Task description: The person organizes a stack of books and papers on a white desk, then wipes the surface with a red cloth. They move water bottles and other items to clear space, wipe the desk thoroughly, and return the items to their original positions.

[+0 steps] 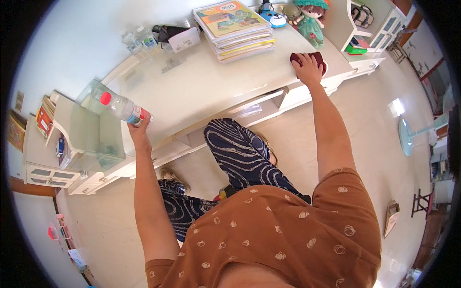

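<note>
My left hand (139, 132) is closed around a clear plastic bottle (120, 107) with a red cap and a printed label. It holds the bottle tilted above the left part of a cream-white desk (187, 93). At the desk's right front edge, my right hand (309, 70) presses down on a dark red cloth (319, 57), fingers spread over it. Just behind that cloth sits a doll (310, 30) in a green dress and hat. A tall stack of books (234, 21) stands at the back of the desktop, between my hands.
Two clear plastic bottles (146, 37), a dark object (169, 33) and a white box (184, 39) line the back wall. Greenish glass panels (90, 129) stand at the left end. A blue-and-white animal-shaped object (273, 18) sits behind the books. A pale-blue fan base (405, 136) stands on the floor.
</note>
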`<control>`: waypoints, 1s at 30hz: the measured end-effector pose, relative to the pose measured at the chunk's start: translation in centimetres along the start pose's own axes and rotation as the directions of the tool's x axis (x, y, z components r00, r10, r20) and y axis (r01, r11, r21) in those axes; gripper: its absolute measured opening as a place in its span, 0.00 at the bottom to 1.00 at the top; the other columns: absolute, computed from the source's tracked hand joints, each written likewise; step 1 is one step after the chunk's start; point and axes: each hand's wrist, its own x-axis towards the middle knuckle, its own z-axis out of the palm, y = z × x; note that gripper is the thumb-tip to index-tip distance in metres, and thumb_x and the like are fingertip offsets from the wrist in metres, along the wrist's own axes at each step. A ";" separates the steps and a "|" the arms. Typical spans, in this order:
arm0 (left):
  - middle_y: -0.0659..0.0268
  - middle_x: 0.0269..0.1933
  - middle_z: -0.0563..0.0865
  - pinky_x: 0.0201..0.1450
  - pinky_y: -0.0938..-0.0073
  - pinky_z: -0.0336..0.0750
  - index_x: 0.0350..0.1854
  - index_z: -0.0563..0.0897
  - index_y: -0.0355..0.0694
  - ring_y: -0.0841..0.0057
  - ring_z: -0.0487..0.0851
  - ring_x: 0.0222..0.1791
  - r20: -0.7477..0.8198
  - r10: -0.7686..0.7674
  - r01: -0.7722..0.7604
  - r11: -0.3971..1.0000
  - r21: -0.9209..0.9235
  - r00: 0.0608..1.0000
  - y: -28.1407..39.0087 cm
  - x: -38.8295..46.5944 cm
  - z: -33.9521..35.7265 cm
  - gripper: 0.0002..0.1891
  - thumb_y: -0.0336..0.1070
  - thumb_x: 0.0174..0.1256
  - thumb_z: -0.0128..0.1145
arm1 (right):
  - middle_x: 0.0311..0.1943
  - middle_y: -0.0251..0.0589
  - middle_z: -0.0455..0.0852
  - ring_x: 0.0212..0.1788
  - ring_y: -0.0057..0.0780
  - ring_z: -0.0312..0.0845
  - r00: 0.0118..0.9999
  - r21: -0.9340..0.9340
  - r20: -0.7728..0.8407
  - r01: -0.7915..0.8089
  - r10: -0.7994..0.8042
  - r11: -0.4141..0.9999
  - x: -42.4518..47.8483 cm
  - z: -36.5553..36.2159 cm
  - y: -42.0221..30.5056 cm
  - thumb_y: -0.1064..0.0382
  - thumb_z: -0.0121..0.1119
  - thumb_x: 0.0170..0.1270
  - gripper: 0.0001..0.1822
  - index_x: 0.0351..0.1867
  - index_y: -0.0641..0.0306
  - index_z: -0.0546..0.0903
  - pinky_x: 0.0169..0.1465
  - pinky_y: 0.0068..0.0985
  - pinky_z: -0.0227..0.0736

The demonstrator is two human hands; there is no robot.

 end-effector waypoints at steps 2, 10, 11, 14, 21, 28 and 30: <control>0.67 0.56 0.81 0.64 0.71 0.71 0.65 0.71 0.39 0.74 0.80 0.56 0.031 0.009 -0.009 1.000 -0.023 0.999 0.3 -0.2 0.6 0.33 0.31 0.57 0.73 | 0.67 0.35 0.76 0.70 0.41 0.66 0.991 -0.087 -0.126 0.032 -0.043 0.996 0.2 0.9 0.6 0.40 0.51 0.65 0.28 0.64 0.44 0.79 0.69 0.61 0.53; 0.66 0.56 0.82 0.64 0.75 0.71 0.62 0.72 0.38 0.77 0.80 0.56 0.111 0.002 0.014 0.990 -0.139 0.994 0.6 -1.0 -0.6 0.29 0.30 0.59 0.72 | 0.70 0.44 0.71 0.71 0.51 0.62 0.872 0.092 -0.039 0.490 -0.489 0.867 -6.5 -1.5 -8.4 0.39 0.61 0.63 0.32 0.67 0.46 0.77 0.71 0.61 0.48; 0.65 0.56 0.82 0.63 0.75 0.72 0.62 0.72 0.38 0.77 0.80 0.56 0.078 -0.006 0.016 0.992 -0.122 0.997 0.5 -1.2 -0.6 0.30 0.30 0.59 0.72 | 0.71 0.44 0.70 0.73 0.53 0.60 0.837 0.092 0.002 0.545 -0.547 0.833 -7.5 -1.9 -10.5 0.37 0.61 0.63 0.34 0.68 0.46 0.76 0.73 0.61 0.46; 0.65 0.54 0.81 0.58 0.75 0.75 0.62 0.71 0.38 0.77 0.81 0.52 -0.028 0.054 -0.055 0.997 -0.050 0.998 -0.6 -0.9 -0.3 0.31 0.32 0.57 0.74 | 0.73 0.43 0.68 0.75 0.55 0.57 0.698 0.278 0.041 0.679 -0.715 0.679 -9.5 -2.7 -16.8 0.38 0.60 0.64 0.34 0.70 0.44 0.74 0.74 0.60 0.45; 0.62 0.50 0.83 0.55 0.70 0.77 0.59 0.72 0.37 0.73 0.82 0.49 -0.086 0.149 -0.139 0.984 0.109 0.985 1.8 -0.5 1.4 0.35 0.32 0.48 0.78 | 0.74 0.37 0.67 0.78 0.50 0.53 0.384 0.490 0.102 0.783 -0.918 0.382 -10.5 -1.9 -32.4 0.42 0.55 0.70 0.27 0.69 0.41 0.75 0.76 0.59 0.42; 0.61 0.52 0.83 0.60 0.68 0.75 0.60 0.71 0.37 0.71 0.81 0.55 -0.018 0.038 -0.036 0.995 0.094 0.999 4.0 -0.3 -0.3 0.36 0.31 0.47 0.77 | 0.76 0.35 0.64 0.79 0.47 0.51 0.390 0.440 0.144 0.798 -0.910 0.411 -9.0 2.5 -45.8 0.41 0.52 0.71 0.28 0.70 0.41 0.72 0.75 0.64 0.40; 0.61 0.52 0.83 0.60 0.68 0.74 0.60 0.72 0.37 0.72 0.81 0.55 -0.025 0.060 -0.057 0.994 0.095 0.998 3.5 -0.2 -1.1 0.35 0.31 0.48 0.76 | 0.76 0.35 0.64 0.79 0.46 0.50 0.394 0.450 0.150 0.789 -0.907 0.417 -8.7 4.0 -47.7 0.43 0.52 0.71 0.28 0.71 0.43 0.72 0.75 0.63 0.41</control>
